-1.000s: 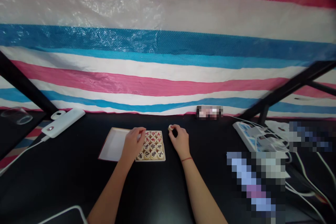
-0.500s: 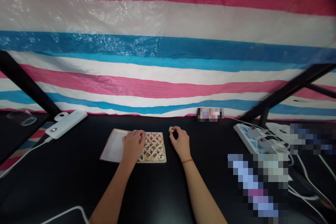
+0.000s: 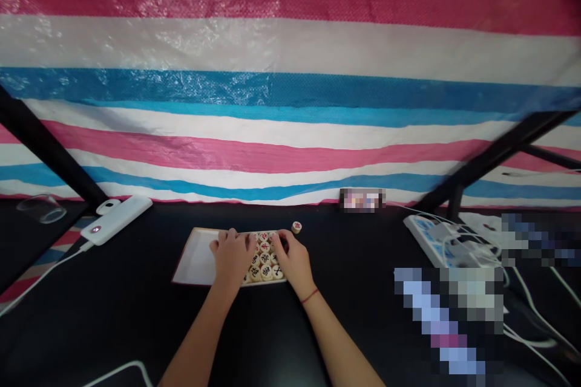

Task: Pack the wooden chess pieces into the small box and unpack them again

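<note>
A shallow box (image 3: 265, 283) holds rows of round Chinese chess pieces (image 3: 265, 259), cream with red or black characters. Its pale-lined lid (image 3: 196, 257) lies opened to the left. My left hand (image 3: 231, 257) rests over the box's left part, fingers slightly spread, covering some pieces. At the right edge my right hand (image 3: 295, 259) has thumb and forefinger curled on a piece in the upper right, mostly hidden by the fingers. One loose red-marked chess piece (image 3: 296, 227) sits on the black table just beyond the right hand.
A white power bank (image 3: 117, 221) with a cable lies at the back left, near a clear glass (image 3: 43, 208). On the right are a power strip (image 3: 422, 236) and tangled white cables. A blurred-out phone-like object (image 3: 362, 200) stands at the striped sheet (image 3: 290, 157).
My right hand has let go of the red-marked piece on the table and moved left to the box. My left hand has shifted slightly, its fingers spreading a little.
</note>
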Demonstrator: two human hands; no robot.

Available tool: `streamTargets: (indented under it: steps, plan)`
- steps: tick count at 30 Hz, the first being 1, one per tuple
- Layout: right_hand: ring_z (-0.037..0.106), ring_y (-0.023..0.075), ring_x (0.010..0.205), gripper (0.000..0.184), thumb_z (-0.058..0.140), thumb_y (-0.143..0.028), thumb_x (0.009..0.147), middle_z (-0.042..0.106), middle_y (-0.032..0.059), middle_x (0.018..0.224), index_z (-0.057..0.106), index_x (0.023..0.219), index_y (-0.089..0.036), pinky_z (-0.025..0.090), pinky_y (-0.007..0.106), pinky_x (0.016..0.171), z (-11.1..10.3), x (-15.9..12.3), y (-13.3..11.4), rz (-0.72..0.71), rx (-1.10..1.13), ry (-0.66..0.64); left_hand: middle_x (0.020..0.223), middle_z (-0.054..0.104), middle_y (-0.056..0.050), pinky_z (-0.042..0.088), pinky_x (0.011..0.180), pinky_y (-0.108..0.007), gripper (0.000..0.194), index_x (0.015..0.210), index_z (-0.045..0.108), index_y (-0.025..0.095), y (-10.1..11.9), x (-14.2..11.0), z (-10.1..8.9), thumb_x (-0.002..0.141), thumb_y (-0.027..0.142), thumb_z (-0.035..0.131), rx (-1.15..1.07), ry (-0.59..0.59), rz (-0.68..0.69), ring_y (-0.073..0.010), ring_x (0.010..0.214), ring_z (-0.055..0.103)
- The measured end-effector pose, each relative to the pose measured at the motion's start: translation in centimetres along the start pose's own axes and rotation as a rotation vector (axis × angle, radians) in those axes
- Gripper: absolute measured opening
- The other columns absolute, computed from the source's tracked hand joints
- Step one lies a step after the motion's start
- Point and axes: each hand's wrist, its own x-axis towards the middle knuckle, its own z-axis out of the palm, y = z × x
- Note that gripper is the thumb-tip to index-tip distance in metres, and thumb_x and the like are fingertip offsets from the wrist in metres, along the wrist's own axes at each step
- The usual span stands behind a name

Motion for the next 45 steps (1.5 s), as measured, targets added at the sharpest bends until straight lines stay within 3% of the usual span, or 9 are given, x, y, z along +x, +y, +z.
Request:
streamTargets:
  steps: [10,20,22,26,30,35,38,42,45]
  plan:
    - [0.062,0.0159,0.062,0.032,0.046,-0.046,0.09,0.071,0.0032,0.08,0.065,0.095,-0.02,0.048,0.025,0.063,-0.1,0.4,0.6,0.046,0.123,0.01,0.088,0.07,-0.011,0.035,0.083,-0.048,0.024,0.089,0.071,0.02,0.1,-0.7,0.4,0.089,0.032,0.049,-0.076,0.026,0.047,-0.0323,0.097,0.052]
    - [0.062,0.0167,0.063,0.032,0.045,-0.046,0.091,0.07,0.0035,0.081,0.063,0.096,-0.02,0.049,0.028,0.063,0.0,0.4,0.8,0.099,0.159,0.012,0.093,0.072,-0.01,0.032,0.088,-0.054,0.019,0.096,0.069,0.022,-0.1,-0.6,0.6,0.086,0.032,0.055,-0.184,0.027,0.006,-0.0333,0.101,0.051]
    - [0.064,0.0194,0.074,0.031,0.046,-0.043,0.09,0.07,0.0072,0.091,0.064,0.099,-0.019,0.051,0.031,0.071,-0.1,0.4,0.6,0.038,0.085,0.089,0.099,0.072,-0.01,0.033,0.089,-0.053,0.021,0.101,0.068,0.023,-0.1,-0.6,0.6,0.084,0.031,0.058,-0.206,0.076,-0.006,-0.033,0.103,0.05]
    - [0.056,0.0263,0.109,0.034,0.055,-0.036,0.086,0.063,0.0127,0.117,0.059,0.115,-0.018,0.045,0.042,0.094,-0.4,0.1,-0.3,-0.273,-0.08,0.177,0.101,0.071,-0.007,0.038,0.093,-0.047,0.021,0.103,0.067,0.025,0.5,-0.7,0.5,0.086,0.032,0.057,-0.392,0.18,0.069,-0.0285,0.102,0.053]
    - [0.059,0.023,0.098,0.026,0.054,-0.032,0.089,0.067,0.0084,0.104,0.06,0.112,-0.021,0.047,0.038,0.085,-0.6,-0.4,-1.2,-0.386,-0.042,0.087,0.094,0.071,-0.005,0.045,0.089,-0.042,0.019,0.095,0.066,0.024,1.4,-0.9,0.1,0.089,0.035,0.051,-0.617,0.157,0.15,-0.0242,0.094,0.059]
    - [0.061,0.022,0.092,0.022,0.056,-0.031,0.088,0.068,0.0072,0.098,0.061,0.107,-0.021,0.047,0.036,0.081,-0.6,-0.4,-1.3,-0.403,0.015,0.135,0.093,0.069,-0.004,0.05,0.081,-0.034,0.021,0.095,0.064,0.022,1.6,-1.0,-0.4,0.09,0.037,0.05,-0.789,0.061,0.174,-0.0196,0.087,0.063]
    - [0.06,0.0222,0.092,0.019,0.056,-0.029,0.086,0.067,0.0072,0.095,0.061,0.102,-0.021,0.046,0.037,0.084,-1.2,0.5,0.0,-0.362,-0.025,0.245,0.097,0.069,-0.004,0.051,0.081,-0.033,0.022,0.1,0.062,0.023,1.3,-1.0,-0.4,0.091,0.038,0.049,-0.85,0.002,0.119,-0.019,0.089,0.065]
    - [0.058,0.0248,0.091,0.024,0.054,-0.033,0.084,0.067,0.0107,0.094,0.063,0.098,-0.016,0.044,0.04,0.085,-2.8,2.2,3.9,-0.148,-0.175,0.488,0.096,0.071,-0.005,0.054,0.075,-0.031,0.029,0.107,0.061,0.023,1.1,-1.1,-0.4,0.089,0.043,0.05,-0.891,-0.062,-0.017,-0.02,0.088,0.068]
    - [0.055,0.0292,0.098,0.026,0.054,-0.031,0.08,0.066,0.0139,0.099,0.065,0.097,-0.014,0.04,0.043,0.085,-3.4,3.0,6.4,0.031,-0.317,0.465,0.093,0.071,-0.004,0.054,0.072,-0.031,0.035,0.116,0.059,0.023,1.0,-1.0,-0.5,0.09,0.043,0.048,-0.907,-0.042,-0.041,-0.0191,0.084,0.068]
